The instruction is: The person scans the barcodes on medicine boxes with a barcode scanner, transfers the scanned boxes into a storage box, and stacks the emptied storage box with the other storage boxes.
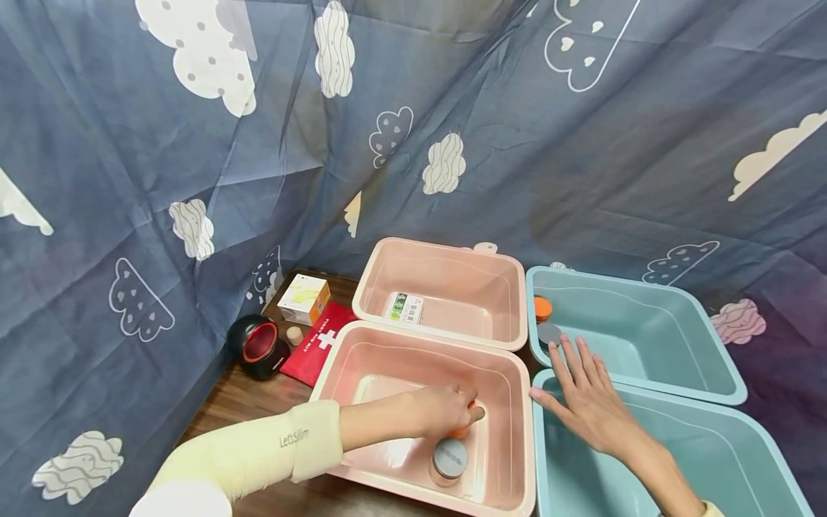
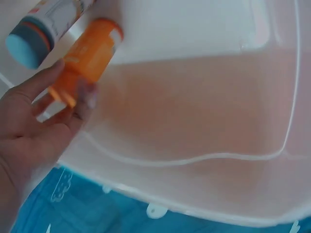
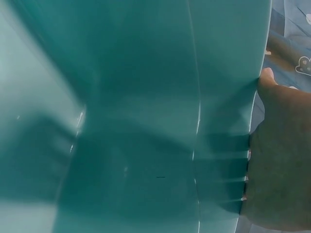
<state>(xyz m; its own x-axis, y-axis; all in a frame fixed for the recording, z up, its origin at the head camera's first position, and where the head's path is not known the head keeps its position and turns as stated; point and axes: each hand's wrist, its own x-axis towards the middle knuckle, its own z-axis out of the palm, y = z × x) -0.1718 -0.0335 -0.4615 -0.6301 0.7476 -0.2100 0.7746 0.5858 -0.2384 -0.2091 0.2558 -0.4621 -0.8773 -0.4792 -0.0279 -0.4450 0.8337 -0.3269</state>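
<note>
My left hand [image 1: 442, 411] reaches down into the front pink bin [image 1: 362, 332] and grips an orange bottle [image 2: 95, 51] near one end. Fingers and thumb curl round it in the left wrist view. Beside it is a bottle with a grey cap and printed label [image 2: 58, 19], also seen from above in the head view. My right hand [image 1: 591, 406] is spread with straight fingers over the adjoining rims of the two blue bins. A grey-lidded container [image 1: 549, 334] and an orange-topped one [image 1: 542, 308] sit in the back blue bin [image 1: 652, 283], close to its left wall.
The back pink bin [image 1: 452, 253] holds a white and green packet [image 1: 405, 308]. Left of the bins are a red first aid pouch [image 1: 319, 345], a white and orange box [image 1: 305, 298], a black and red device [image 1: 260, 346] and a small beige cylinder [image 1: 294, 335]. A cloud-patterned curtain [image 1: 491, 208] hangs behind.
</note>
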